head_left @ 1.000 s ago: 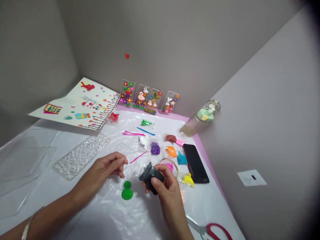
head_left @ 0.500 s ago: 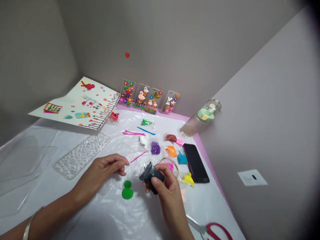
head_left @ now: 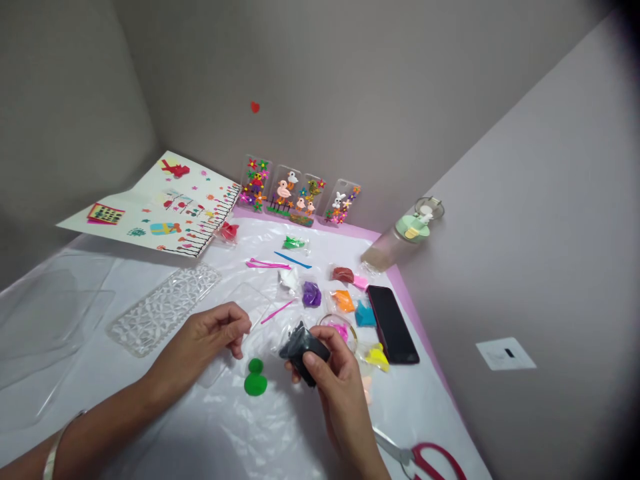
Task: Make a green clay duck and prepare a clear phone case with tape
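My right hand grips a packet of black clay in a clear wrapper, the thumb on top and fingers around it. To its left, my left hand is closed, thumb pressed to the curled fingers; whatever is between the tips is too small to make out. Just under that hand lies a clear phone case, partly covered by it. Two flattened green clay discs, a small one touching a larger one, lie between the hands. A pink modelling tool is beyond them.
Wrapped clay lumps, among them purple clay and yellow clay, lie ahead and right near a phone. Scissors lie near right, a bottle at back right. Decorated cases lean on the wall. A textured case lies left.
My left hand has drawn slightly left, away from the black clay, its fingers curling in more. My right hand keeps its hold on the packet, almost still.
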Motion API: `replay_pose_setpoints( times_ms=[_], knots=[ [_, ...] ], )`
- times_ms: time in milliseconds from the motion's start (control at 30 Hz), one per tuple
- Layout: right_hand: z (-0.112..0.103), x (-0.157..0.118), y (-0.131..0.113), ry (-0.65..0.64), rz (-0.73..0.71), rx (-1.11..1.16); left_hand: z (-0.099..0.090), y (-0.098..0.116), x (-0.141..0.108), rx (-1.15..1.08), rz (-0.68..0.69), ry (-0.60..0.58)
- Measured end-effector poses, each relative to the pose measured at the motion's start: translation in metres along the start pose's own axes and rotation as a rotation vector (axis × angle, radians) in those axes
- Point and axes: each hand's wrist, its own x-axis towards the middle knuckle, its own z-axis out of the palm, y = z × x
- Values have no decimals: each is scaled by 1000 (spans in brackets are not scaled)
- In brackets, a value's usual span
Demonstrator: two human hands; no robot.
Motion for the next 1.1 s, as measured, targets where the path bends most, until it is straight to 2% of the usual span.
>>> replay_pose_setpoints(
  times_ms=[133, 333, 567, 767, 933, 1100],
  knots=[
    [-1, 0, 0, 2, 4, -13, -1, 4, -4, 37, 30, -59],
    [-2, 1, 2, 5, -2, -16, -3, -3, -5, 86, -2, -94],
    [-6, 4, 3, 41, -28, -21, -8, -13, 2, 297, 238, -228],
    [-11, 3, 2, 62, -73, -29, -7, -24, 0, 391, 254, -253],
    [-11, 3, 3, 60, -64, -31, -6, -29, 1, 490, 424, -293],
    [-11, 4, 1, 66, -66, -37, -7, -32, 2, 517, 478, -319]
  ],
)
